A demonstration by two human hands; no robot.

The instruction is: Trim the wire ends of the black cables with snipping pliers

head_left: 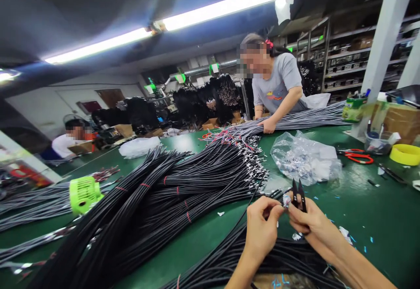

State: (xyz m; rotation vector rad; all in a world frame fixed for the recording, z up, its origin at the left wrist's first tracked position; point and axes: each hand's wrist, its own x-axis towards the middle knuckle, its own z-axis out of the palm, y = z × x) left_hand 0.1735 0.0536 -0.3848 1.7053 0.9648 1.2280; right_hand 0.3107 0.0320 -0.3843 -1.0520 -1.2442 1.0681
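Note:
My left hand [262, 225] is closed in a pinch on the end of a black cable. A crumpled whitish scrap [286, 200], perhaps foil or film, sits between my two hands at the cable's tip. My right hand [310, 219] is wrapped around a pair of black thread snips [299, 196], blades pointing up, and its thumb and finger touch the scrap. Below both hands lie loose black cables [216, 265]. To the left, large bundles of black cables [210, 170] tied with red bands rest on the green table [361, 206], their stripped white ends facing right.
A clear plastic bag [305, 157] of scraps lies beyond my hands. Red-handled scissors [357, 155], yellow tape [406, 154] and a can of pens [354, 107] stand right. Opposite, a co-worker [275, 79] grips grey cables [311, 116]. A green device [83, 194] sits left.

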